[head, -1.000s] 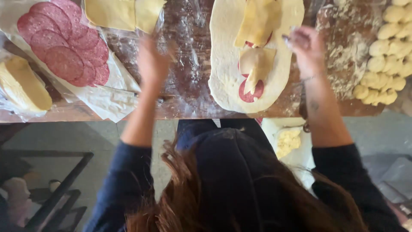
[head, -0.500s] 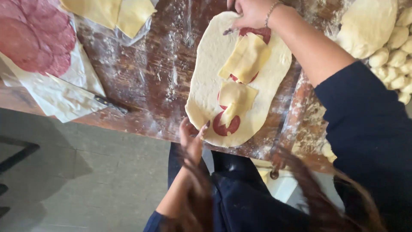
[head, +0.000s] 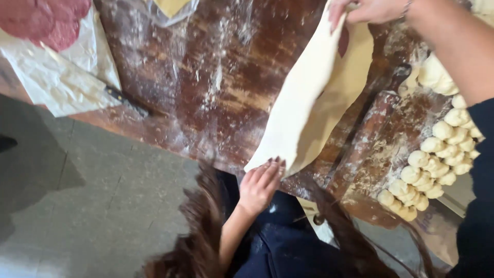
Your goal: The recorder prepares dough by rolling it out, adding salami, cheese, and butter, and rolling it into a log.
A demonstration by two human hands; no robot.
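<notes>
- Bare left hand (head: 260, 185) at lower centre of the frame, nails painted dark, forearm uncovered below it.
- Bare right hand (head: 368, 9) at the top edge, a thin metal bracelet (head: 406, 7) on the wrist.
- Dark navy long sleeve (head: 476, 216) down the right edge.
- Dark navy top (head: 280, 247) at bottom centre.
- Long brown hair (head: 198, 231) hanging loose on both sides.

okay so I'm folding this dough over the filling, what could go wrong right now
The dough sheet hangs stretched between your left hand and right hand, so it may thin or tear. Its near end sits at the table edge and could slip off. The meat slice inside might slide out of place.
</notes>
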